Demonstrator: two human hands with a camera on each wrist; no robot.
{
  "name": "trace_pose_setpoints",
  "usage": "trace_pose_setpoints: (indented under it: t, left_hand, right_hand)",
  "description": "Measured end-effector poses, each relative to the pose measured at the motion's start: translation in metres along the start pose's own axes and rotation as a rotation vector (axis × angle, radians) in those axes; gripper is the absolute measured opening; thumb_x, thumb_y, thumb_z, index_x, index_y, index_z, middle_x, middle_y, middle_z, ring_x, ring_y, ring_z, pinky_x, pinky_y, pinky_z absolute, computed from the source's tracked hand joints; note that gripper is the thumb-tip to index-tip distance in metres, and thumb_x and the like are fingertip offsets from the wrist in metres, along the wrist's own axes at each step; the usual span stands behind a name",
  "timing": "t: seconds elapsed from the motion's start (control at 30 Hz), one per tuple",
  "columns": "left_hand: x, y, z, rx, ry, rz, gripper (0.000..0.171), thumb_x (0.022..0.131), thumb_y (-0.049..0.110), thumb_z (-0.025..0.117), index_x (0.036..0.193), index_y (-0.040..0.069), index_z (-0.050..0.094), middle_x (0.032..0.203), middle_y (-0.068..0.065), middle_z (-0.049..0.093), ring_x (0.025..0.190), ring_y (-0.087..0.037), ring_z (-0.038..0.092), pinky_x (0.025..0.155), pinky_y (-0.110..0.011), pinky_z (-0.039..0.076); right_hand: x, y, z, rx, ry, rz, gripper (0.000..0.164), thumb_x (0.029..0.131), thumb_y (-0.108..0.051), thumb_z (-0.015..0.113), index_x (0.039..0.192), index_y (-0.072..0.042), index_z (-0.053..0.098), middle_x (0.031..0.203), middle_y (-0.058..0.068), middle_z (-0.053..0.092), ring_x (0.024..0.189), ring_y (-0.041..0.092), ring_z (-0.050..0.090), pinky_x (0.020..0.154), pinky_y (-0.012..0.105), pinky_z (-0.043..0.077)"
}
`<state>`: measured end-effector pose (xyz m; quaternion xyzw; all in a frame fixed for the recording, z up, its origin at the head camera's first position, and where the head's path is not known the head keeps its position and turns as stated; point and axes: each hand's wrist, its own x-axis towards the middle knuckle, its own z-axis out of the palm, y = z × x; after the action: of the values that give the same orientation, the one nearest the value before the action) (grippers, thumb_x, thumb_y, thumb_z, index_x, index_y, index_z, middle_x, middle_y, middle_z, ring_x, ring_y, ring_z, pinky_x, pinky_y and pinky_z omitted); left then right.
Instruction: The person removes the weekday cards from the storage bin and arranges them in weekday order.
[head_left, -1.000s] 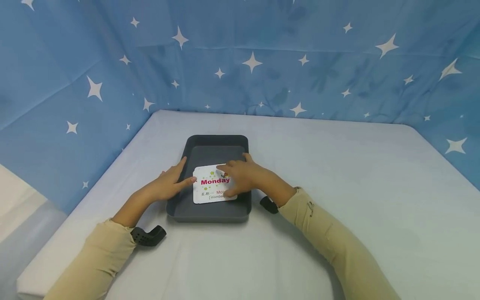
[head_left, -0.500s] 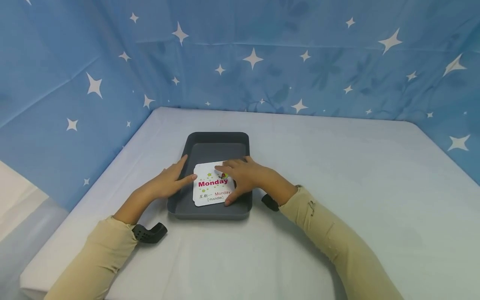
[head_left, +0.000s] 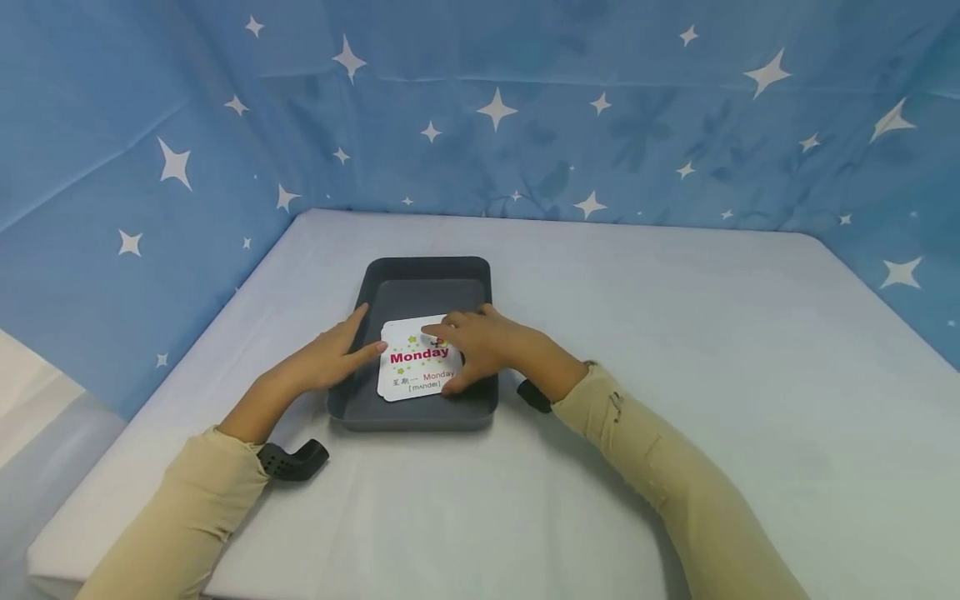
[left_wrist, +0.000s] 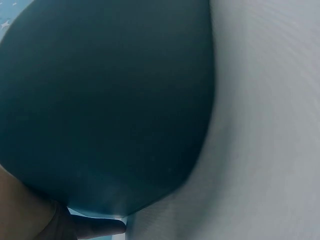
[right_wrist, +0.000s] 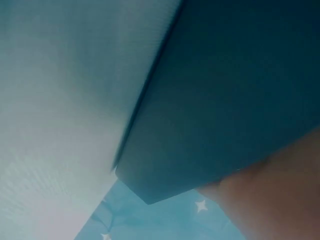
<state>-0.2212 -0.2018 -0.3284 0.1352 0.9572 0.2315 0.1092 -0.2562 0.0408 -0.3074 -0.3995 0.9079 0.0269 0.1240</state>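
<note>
A small stack of white flashcards (head_left: 405, 368), the top one printed "Monday" with stars and Chinese characters, lies in a dark grey tray (head_left: 431, 293). An under card peeks out along the stack's left edge. My left hand (head_left: 327, 357) lies over the tray's left rim, fingers spread and straight, its thumb tip at the cards' left edge. From the right, my right hand (head_left: 480, 343) bends over the cards, curved fingers at the upper right and thumb at the lower right corner, gripping them. The tray's dark wall (left_wrist: 110, 100) fills much of the left wrist view.
The tray stands on a white-covered table (head_left: 660, 333), left of its middle. A blue curtain with white stars (head_left: 555, 108) hangs behind and at the left. Black curved wrist mounts (head_left: 294, 461) stick out below both forearms in tan sleeves (head_left: 180, 517).
The top card has shifted a little left and tilted slightly, lining up more over the cards beneath. My right thumb has moved to its lower right corner; my left hand stays put at the rim.
</note>
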Motion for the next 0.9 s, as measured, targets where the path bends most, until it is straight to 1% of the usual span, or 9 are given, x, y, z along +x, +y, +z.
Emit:
trace_pose_setpoints:
  t: [0.1,0.27,0.47,0.7,0.8,0.9]
  left_hand:
    - [0.001,-0.001,-0.001,0.004,0.007,0.007,0.085,0.093,0.053,0.036,0.145,-0.004,-0.001,0.149,-0.029,0.009,0.135,-0.046,0.014,0.108,-0.058,0.018]
    - [0.003,-0.002,0.000,0.012,0.012,0.014,0.085,0.093,0.053,0.036,0.144,-0.005,-0.001,0.148,-0.031,0.010,0.135,-0.047,0.014,0.108,-0.058,0.018]
    - [0.003,-0.003,0.000,0.013,0.011,0.010,0.084,0.094,0.053,0.036,0.145,-0.004,0.000,0.148,-0.030,0.011,0.135,-0.047,0.014,0.108,-0.058,0.017]
    - [0.002,-0.003,-0.002,0.009,0.010,0.017,0.084,0.094,0.053,0.036,0.145,-0.004,0.000,0.148,-0.030,0.011,0.135,-0.046,0.014,0.109,-0.057,0.017]
    - [0.002,-0.004,-0.001,0.007,0.010,0.015,0.085,0.094,0.052,0.036,0.144,-0.005,0.000,0.148,-0.030,0.011,0.136,-0.045,0.014,0.109,-0.056,0.017]
    - [0.002,-0.004,0.000,0.009,0.009,0.023,0.085,0.094,0.052,0.036,0.144,-0.006,0.000,0.149,-0.029,0.010,0.136,-0.044,0.014,0.110,-0.055,0.017]
  right_hand:
    - [0.000,-0.001,-0.001,-0.028,0.012,0.001,0.088,0.073,-0.062,0.062,0.145,-0.027,0.026,0.139,0.004,0.041,0.128,0.020,0.039,0.108,0.055,0.019]
    - [-0.001,-0.002,0.000,-0.106,0.049,-0.002,0.082,0.074,-0.062,0.060,0.143,-0.029,0.030,0.141,0.006,0.040,0.128,0.023,0.039,0.107,0.051,0.024]
    - [-0.001,-0.003,-0.003,-0.150,0.096,0.001,0.079,0.074,-0.063,0.059,0.141,-0.029,0.035,0.141,0.007,0.039,0.127,0.027,0.041,0.105,0.049,0.028]
    - [-0.002,0.001,-0.009,-0.112,0.118,0.017,0.074,0.074,-0.060,0.061,0.137,-0.026,0.041,0.142,0.007,0.039,0.128,0.026,0.040,0.106,0.049,0.029]
    - [-0.008,0.007,-0.014,-0.088,0.149,0.029,0.071,0.074,-0.057,0.062,0.134,-0.024,0.045,0.143,0.009,0.038,0.129,0.025,0.039,0.106,0.048,0.030]
    - [-0.019,0.019,-0.020,-0.051,0.183,0.067,0.068,0.074,-0.054,0.064,0.131,-0.022,0.048,0.145,0.011,0.035,0.130,0.026,0.037,0.107,0.047,0.029]
